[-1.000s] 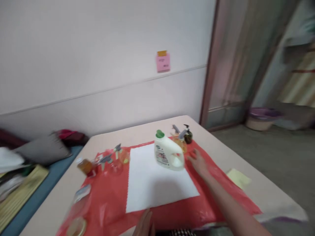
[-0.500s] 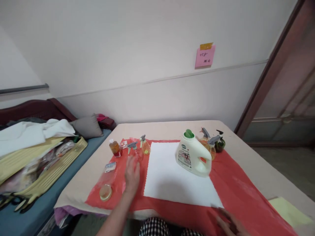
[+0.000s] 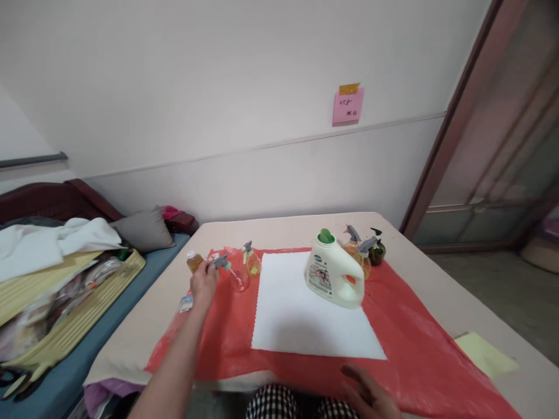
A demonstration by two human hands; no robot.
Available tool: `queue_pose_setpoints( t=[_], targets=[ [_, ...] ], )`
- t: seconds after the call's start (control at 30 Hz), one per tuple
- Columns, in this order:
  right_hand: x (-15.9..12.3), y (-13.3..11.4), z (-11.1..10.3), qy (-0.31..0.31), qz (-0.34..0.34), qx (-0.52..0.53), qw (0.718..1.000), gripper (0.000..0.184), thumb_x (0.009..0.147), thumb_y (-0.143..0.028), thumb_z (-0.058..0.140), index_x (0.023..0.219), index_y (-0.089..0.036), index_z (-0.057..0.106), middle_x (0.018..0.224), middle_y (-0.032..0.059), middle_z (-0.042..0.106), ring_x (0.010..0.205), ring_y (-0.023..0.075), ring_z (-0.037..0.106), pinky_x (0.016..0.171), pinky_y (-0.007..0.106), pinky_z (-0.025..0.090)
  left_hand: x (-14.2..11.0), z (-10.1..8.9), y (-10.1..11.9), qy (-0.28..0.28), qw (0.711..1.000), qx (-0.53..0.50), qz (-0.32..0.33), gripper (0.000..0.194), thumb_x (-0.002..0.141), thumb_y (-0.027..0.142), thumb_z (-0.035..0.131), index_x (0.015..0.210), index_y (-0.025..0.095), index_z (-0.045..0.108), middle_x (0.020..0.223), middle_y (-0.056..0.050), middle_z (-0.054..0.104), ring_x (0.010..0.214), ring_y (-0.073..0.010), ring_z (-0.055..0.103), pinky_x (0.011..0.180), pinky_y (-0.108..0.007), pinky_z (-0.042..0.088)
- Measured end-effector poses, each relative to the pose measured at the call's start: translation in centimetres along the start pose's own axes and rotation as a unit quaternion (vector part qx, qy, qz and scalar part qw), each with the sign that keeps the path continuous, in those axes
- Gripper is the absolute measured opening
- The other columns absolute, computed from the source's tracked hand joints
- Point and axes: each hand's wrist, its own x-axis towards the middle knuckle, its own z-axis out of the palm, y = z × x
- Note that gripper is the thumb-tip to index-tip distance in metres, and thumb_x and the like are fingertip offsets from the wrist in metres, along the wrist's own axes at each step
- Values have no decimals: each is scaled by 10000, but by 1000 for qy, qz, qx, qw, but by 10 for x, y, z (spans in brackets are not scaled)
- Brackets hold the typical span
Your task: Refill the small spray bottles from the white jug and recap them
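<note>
The clear, round plastic spray bottle with a grey trigger head (image 3: 240, 281) leans to the left on the red plastic sheet (image 3: 419, 331), left of the white rectangular cloth (image 3: 301, 326). The left hand (image 3: 203, 283) is at its trigger head; I cannot tell whether the fingers pinch it. The right hand (image 3: 370, 397) has its fingers loosely spread, near the front edge of the sheet. Behind the left hand is an amber bottle with white cap (image 3: 194, 261). On the cloth, a cream-coloured plastic jug with green top (image 3: 327, 270) stands upright.
</note>
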Motion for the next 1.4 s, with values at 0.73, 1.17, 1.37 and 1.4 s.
queue_pose_setpoints(
  t=[0.73, 1.17, 1.37, 1.4],
  targets=[
    [-6, -33, 56, -135, 15, 1, 991, 575, 723, -519, 575, 1161, -148, 601, 1208, 186, 687, 879, 263, 695, 858, 428, 547, -60, -64, 31, 187, 979, -55, 66, 311, 897, 432, 534, 1054, 200, 669, 985, -49, 721, 894, -195, 644, 834, -303, 462],
    [110, -71, 158, -53, -87, -375, 922, 417, 818, -284, 672, 1180, -129, 534, 1148, 203, 671, 1129, 349, 609, 929, 454, 467, -103, 25, -50, 55, 986, 40, -150, 137, 872, 311, 551, 916, 196, 610, 748, -57, 667, 674, -234, 618, 635, -333, 439],
    [136, -73, 189, -41, -89, -386, 917, 326, 887, -341, 632, 1137, -173, 507, 1067, 145, 678, 1012, 273, 647, 806, 332, 441, -113, 22, -75, 13, 986, 59, -158, 42, 850, 250, 569, 846, 211, 586, 738, -60, 670, 710, -252, 657, 673, -362, 483],
    [139, -74, 185, -44, -97, -387, 916, 298, 910, -349, 598, 1137, -178, 510, 1064, 130, 676, 993, 257, 647, 785, 315, 433, -114, 23, -78, 2, 986, 57, -156, 47, 846, 246, 577, 866, 206, 590, 755, -65, 677, 731, -256, 666, 689, -370, 493]
  ],
)
